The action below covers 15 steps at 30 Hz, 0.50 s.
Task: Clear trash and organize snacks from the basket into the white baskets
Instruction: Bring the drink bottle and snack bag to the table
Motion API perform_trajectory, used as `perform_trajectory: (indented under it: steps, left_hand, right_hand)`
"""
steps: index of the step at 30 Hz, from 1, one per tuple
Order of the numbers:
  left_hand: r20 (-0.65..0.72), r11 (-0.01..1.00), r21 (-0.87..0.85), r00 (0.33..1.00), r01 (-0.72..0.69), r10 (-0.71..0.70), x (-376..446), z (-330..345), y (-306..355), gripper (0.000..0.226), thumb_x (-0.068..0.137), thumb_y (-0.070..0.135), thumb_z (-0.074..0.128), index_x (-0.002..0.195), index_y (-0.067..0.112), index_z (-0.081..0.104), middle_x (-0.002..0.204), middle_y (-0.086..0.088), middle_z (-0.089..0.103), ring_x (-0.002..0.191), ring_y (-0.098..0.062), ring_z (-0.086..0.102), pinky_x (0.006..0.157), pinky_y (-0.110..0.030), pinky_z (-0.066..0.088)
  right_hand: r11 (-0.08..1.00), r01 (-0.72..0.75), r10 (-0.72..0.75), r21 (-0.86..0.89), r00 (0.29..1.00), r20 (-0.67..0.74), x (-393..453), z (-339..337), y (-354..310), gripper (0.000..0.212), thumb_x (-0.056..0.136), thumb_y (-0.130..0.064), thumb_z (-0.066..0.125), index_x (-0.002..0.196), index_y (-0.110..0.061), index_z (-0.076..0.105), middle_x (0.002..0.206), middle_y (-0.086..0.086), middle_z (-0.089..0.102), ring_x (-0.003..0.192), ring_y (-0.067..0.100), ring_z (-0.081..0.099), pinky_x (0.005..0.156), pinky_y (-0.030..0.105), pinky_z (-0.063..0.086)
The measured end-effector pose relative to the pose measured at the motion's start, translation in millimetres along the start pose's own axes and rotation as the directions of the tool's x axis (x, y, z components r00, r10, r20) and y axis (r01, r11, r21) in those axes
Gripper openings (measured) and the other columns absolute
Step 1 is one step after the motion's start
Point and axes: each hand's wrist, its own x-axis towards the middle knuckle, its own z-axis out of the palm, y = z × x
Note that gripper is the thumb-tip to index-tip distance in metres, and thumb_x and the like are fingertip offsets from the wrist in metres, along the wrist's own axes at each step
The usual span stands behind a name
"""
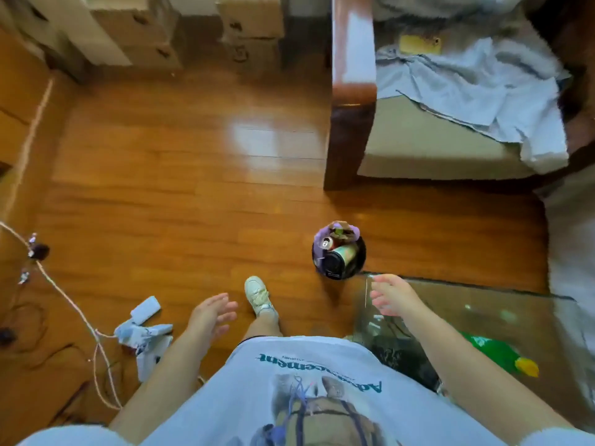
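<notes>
Now, hands: both bare, both holding nothing
Left hand (211, 312): fingers spread and loosely straight, palm turned inward, raised over the floor (180, 175) beside the left knee
Right hand (391, 296): fingers relaxed and slightly apart, pointing forward, hovering at the near corner of the glass table (502, 312), just short of the bin
Bin (338, 255): small, round, black, standing on the floor between the shoe and the chair leg, close to the table corner; packed to the rim
Trash in bin: a can (327, 242) with its silver top facing up, a dark tube (339, 260) lying on its side with a green-and-pink wall, purple wrapping (343, 227) at the far edge (contents blurred, hard to name further)
Shoe (259, 296): pale, laced, planted on the floor between the two hands
Bottle (502, 352): green with a yellow cap, seen through the glass table at the right
Chair (428, 146): dark wood frame, cream seat, crumpled pale cloth (483, 91) draped over it, far right
Boxes (248, 27): cardboard, stacked against the far wall
Cable (74, 304): pale cord trailing across the floor at left, ending near scattered white adapters (145, 329)
White baskets: none visible in this view
</notes>
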Motion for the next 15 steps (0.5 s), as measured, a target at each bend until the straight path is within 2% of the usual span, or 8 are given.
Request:
perform_trajectory:
  steps: [2,5,8,9,11,13,15]
  left_hand:
    - [-0.055,0.993,-0.098,0.996,0.071,-0.077,12,-41,-12,0.038,0.098,0.025,0.044,0.133,0.011,0.045,0.132,-0.012,0.057,0.118,-0.028,0.054,0.098,-0.039,0.041]
    - [-0.057,0.935,-0.307,0.977,0.180,-0.207,30,-95,-26,0.038,0.098,0.025,0.042,0.132,0.007,0.044,0.134,-0.014,0.054,0.124,-0.029,0.050,0.105,-0.040,0.036]
    - [0.021,0.852,-0.456,0.960,0.258,-0.280,52,-144,-26,0.040,0.100,0.025,0.034,0.137,0.009,0.039,0.141,-0.012,0.047,0.131,-0.027,0.042,0.109,-0.038,0.031]
    - [0.046,0.840,-0.470,0.958,0.272,-0.285,61,-159,-22,0.041,0.101,0.025,0.034,0.138,0.011,0.038,0.143,-0.011,0.045,0.133,-0.026,0.041,0.109,-0.037,0.030]
    - [0.062,0.834,-0.479,0.958,0.274,-0.279,79,-183,-7,0.042,0.101,0.026,0.032,0.140,0.011,0.036,0.145,-0.009,0.044,0.134,-0.024,0.040,0.109,-0.036,0.030]
    - [0.027,0.846,-0.477,0.965,0.240,-0.259,96,-202,16,0.041,0.100,0.025,0.036,0.138,0.010,0.040,0.141,-0.010,0.048,0.131,-0.024,0.043,0.106,-0.036,0.033]
    - [-0.010,0.878,-0.440,0.976,0.190,-0.216,112,-214,45,0.036,0.098,0.024,0.042,0.132,0.010,0.045,0.136,-0.010,0.053,0.124,-0.024,0.050,0.100,-0.036,0.038]
  right_hand:
    - [0.995,0.045,-0.043,-0.085,0.999,0.024,5,36,-34,0.026,0.094,-0.017,0.050,0.119,-0.013,0.050,0.078,0.004,0.058,0.063,0.014,0.053,0.056,0.022,0.042]
    - [0.993,0.039,-0.028,-0.112,0.995,0.098,9,92,-73,0.018,0.094,-0.018,0.049,0.112,-0.016,0.051,0.079,0.005,0.060,0.064,0.015,0.055,0.058,0.024,0.042]
    - [0.993,-0.015,0.029,-0.117,0.993,0.117,12,144,-100,0.020,0.095,-0.024,0.048,0.112,-0.017,0.053,0.090,0.007,0.064,0.080,0.021,0.062,0.075,0.032,0.049]
    - [0.993,-0.031,0.045,-0.117,0.992,0.120,14,159,-108,0.024,0.095,-0.026,0.048,0.116,-0.015,0.053,0.097,0.009,0.065,0.089,0.024,0.063,0.081,0.034,0.049]
    - [0.992,-0.056,0.069,-0.112,0.990,0.121,18,188,-122,0.030,0.094,-0.027,0.049,0.120,-0.012,0.054,0.105,0.012,0.064,0.095,0.025,0.062,0.080,0.033,0.049]
    - [0.991,-0.056,0.071,-0.123,0.991,0.115,20,212,-134,0.031,0.094,-0.027,0.049,0.121,-0.011,0.053,0.108,0.013,0.063,0.096,0.025,0.061,0.076,0.032,0.050]
    - [0.988,-0.056,0.072,-0.143,0.992,0.106,22,233,-146,0.031,0.095,-0.025,0.048,0.122,-0.011,0.052,0.111,0.013,0.062,0.102,0.027,0.060,0.083,0.033,0.048]
